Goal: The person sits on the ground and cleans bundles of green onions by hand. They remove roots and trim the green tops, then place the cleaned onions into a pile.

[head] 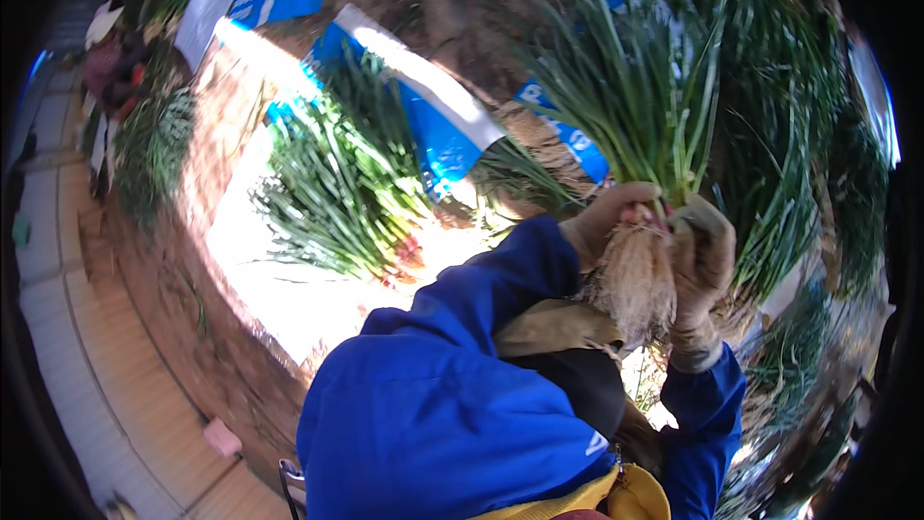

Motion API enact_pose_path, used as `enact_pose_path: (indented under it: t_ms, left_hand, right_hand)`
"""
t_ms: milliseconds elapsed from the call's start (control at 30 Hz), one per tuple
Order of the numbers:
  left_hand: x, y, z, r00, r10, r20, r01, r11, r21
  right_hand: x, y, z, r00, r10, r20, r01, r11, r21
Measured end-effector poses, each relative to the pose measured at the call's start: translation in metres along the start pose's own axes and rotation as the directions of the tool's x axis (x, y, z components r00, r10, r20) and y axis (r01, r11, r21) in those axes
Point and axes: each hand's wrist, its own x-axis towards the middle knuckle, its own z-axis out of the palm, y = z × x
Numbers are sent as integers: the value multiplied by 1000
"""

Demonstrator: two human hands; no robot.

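Note:
A bunch of green onions [642, 94] is between my two hands, its long green leaves fanning upward. Its pinkish-red bulbs show at the grip, and a thick tuft of pale roots [639, 282] hangs below. My left hand [606, 220] holds the base from the left, thumb across the stems. On the other side, the bent fingers of my right hand [700, 249] pinch the stem bases; this hand looks gloved. Left of my arm, a pile of green onions [346, 188] with reddish bulbs lies on a pale sheet [249, 245] in bright sun.
Blue and white printed sacking [440, 115] lies on bare soil ahead. Dense onion leaves [772, 108] line the right side. Another person [115, 72] is at the far left, near more onions [155, 144]. A tiled strip [108, 347] edges the left, with a pink object [221, 438].

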Motion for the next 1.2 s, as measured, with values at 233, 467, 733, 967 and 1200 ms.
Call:
enact_pose_path:
  t_ms: [233,467,733,967,1200]
  left_hand:
    - [-58,43,60,885,404,231,-451,867,211]
    - [-167,113,69,720,688,87,-645,618,450]
    - [-301,168,-35,341,940,11,-750,265,605]
    - [-376,7,-257,400,504,-765,-427,841,332]
    - [-411,5,-296,298,492,-818,-454,827,332]
  right_hand:
    - [27,-72,31,978,-209,-17,208,957,202]
    - [49,-80,117,732,251,634,-679,347,647]
    - [44,9,102,601,319,733,-795,335,506]
    - [6,73,41,459,656,600,-888,332,317]
    - [-15,73,36,431,741,515,-901,328,283]
